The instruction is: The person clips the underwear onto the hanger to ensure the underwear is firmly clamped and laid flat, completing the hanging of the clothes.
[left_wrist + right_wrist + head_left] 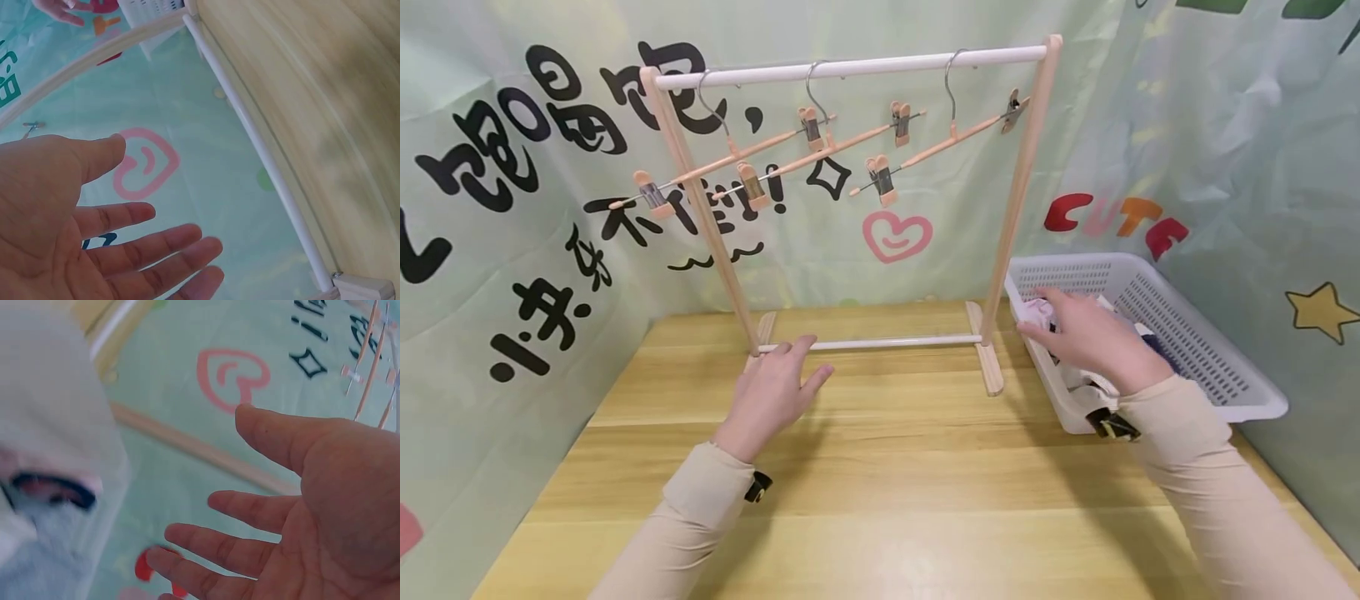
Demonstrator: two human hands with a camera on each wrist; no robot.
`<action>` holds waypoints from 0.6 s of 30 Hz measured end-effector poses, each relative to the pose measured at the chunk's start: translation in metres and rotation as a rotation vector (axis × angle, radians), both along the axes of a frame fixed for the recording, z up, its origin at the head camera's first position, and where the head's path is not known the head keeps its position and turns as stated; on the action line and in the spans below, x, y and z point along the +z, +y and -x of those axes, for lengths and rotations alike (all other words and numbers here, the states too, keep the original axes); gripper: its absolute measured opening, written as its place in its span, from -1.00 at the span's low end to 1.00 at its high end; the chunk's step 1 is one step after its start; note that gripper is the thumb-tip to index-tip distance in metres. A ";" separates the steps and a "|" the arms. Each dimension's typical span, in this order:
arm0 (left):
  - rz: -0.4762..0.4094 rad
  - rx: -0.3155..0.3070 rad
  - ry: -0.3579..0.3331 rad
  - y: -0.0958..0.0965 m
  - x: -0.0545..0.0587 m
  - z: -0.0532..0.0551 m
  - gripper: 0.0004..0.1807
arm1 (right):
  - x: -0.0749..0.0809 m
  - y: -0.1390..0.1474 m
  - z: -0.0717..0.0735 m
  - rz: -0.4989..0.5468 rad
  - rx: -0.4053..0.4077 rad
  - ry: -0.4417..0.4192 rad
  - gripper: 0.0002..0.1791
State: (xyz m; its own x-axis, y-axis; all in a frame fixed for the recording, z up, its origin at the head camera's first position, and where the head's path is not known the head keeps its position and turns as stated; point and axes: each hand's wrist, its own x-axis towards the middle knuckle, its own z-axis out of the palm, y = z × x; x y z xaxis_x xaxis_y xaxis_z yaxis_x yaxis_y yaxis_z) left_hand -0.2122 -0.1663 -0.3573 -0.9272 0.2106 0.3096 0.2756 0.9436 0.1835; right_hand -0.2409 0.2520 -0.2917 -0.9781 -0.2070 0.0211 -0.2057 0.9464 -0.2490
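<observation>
My right hand (1093, 337) hovers over the grey plastic basket (1195, 333), thumb apart from loosely straight fingers. Folded clothes lie in that basket, among them a pale pink piece (1037, 312) and a white piece (1078, 379). In the right wrist view the right palm (337, 506) holds nothing. My left hand (772, 389), fingers spread, is above the table near the lower left of a wooden clothes rack (1024, 183). Nothing is in the left palm (44, 212) either. From the rack's white top rail hang a left hanger (760, 146), a middle hanger (857, 140) and a right hanger (936, 147), all with clips.
The rack's white lower bar (887, 342) runs close above the wooden table (880, 483). Behind stands a printed cloth backdrop (850, 275), which also closes off both sides. The basket sits right of the rack's right foot (985, 358).
</observation>
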 end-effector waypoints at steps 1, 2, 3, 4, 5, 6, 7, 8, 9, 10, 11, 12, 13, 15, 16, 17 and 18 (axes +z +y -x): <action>0.008 -0.007 0.009 0.000 -0.001 0.000 -0.36 | 0.004 0.005 0.002 -0.002 -0.008 -0.012 -0.06; 0.015 -0.013 0.016 0.001 -0.001 0.000 -0.37 | 0.007 0.009 0.004 -0.008 -0.020 -0.027 -0.05; 0.017 -0.020 0.020 0.001 -0.002 0.000 -0.39 | 0.010 0.014 0.007 -0.007 -0.028 -0.037 -0.03; 0.018 -0.023 0.019 0.001 -0.003 0.001 -0.40 | 0.013 0.019 0.009 -0.013 -0.036 -0.045 -0.01; 0.017 -0.024 0.012 0.001 -0.003 0.001 -0.41 | 0.015 0.023 0.011 -0.018 -0.038 -0.048 0.00; 0.011 -0.025 -0.003 0.001 -0.004 0.001 -0.42 | 0.016 0.028 0.015 -0.023 -0.036 -0.045 -0.01; 0.006 -0.030 -0.016 0.002 -0.004 0.001 -0.42 | 0.016 0.033 0.018 -0.029 -0.034 -0.043 -0.01; -0.002 -0.033 -0.032 0.002 -0.005 0.001 -0.43 | 0.017 0.038 0.022 -0.040 -0.034 -0.042 -0.03; -0.010 -0.040 -0.045 0.002 -0.005 0.002 -0.43 | 0.017 0.043 0.026 -0.050 -0.034 -0.042 -0.04; -0.016 -0.048 -0.057 0.002 -0.006 0.002 -0.43 | 0.016 0.048 0.031 -0.059 -0.038 -0.053 -0.05; -0.020 -0.057 -0.070 0.003 -0.007 0.002 -0.42 | 0.015 0.053 0.035 -0.068 -0.042 -0.063 -0.05; -0.024 -0.067 -0.080 0.003 -0.008 0.003 -0.42 | 0.013 0.058 0.040 -0.070 -0.050 -0.075 -0.05; -0.024 -0.076 -0.087 0.003 -0.009 0.003 -0.42 | 0.012 0.062 0.045 -0.077 -0.055 -0.085 -0.06; -0.023 -0.084 -0.107 0.004 -0.011 0.003 -0.41 | 0.009 0.071 0.053 -0.082 -0.078 -0.109 -0.10; -0.017 -0.085 -0.116 0.005 -0.012 0.003 -0.40 | 0.007 0.076 0.057 -0.076 -0.085 -0.120 -0.13; -0.008 -0.086 -0.125 0.006 -0.014 0.003 -0.40 | 0.004 0.080 0.061 -0.075 -0.087 -0.125 -0.16; 0.001 -0.087 -0.131 0.006 -0.015 0.002 -0.40 | 0.003 0.084 0.064 -0.067 -0.092 -0.131 -0.19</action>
